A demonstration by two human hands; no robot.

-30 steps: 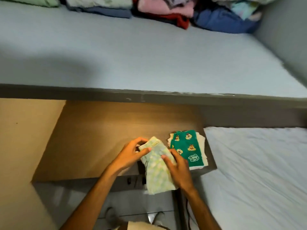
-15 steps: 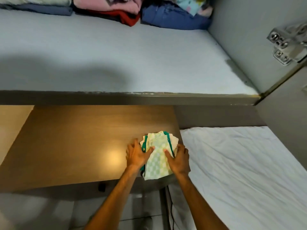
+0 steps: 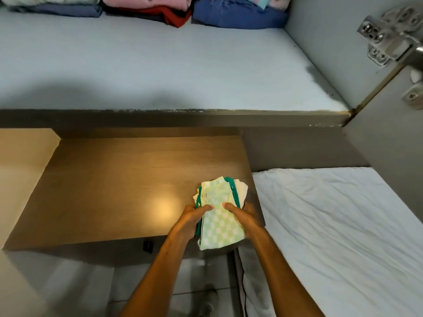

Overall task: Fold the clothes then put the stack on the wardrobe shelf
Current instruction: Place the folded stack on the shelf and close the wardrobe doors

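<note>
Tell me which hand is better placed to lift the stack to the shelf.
Neither alone: left hand and right hand each grip one side of the stack. The shelf lies straight ahead; lift with both.

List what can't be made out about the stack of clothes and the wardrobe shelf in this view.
- Stack: the count of garments; the checked green cloth covers all but their edges.
- Left hand and right hand: fingers under the stack are hidden by the cloth.
- Clothes at the shelf's back: cut off by the top edge.
- Door hinge: cropped at the right edge.
</note>
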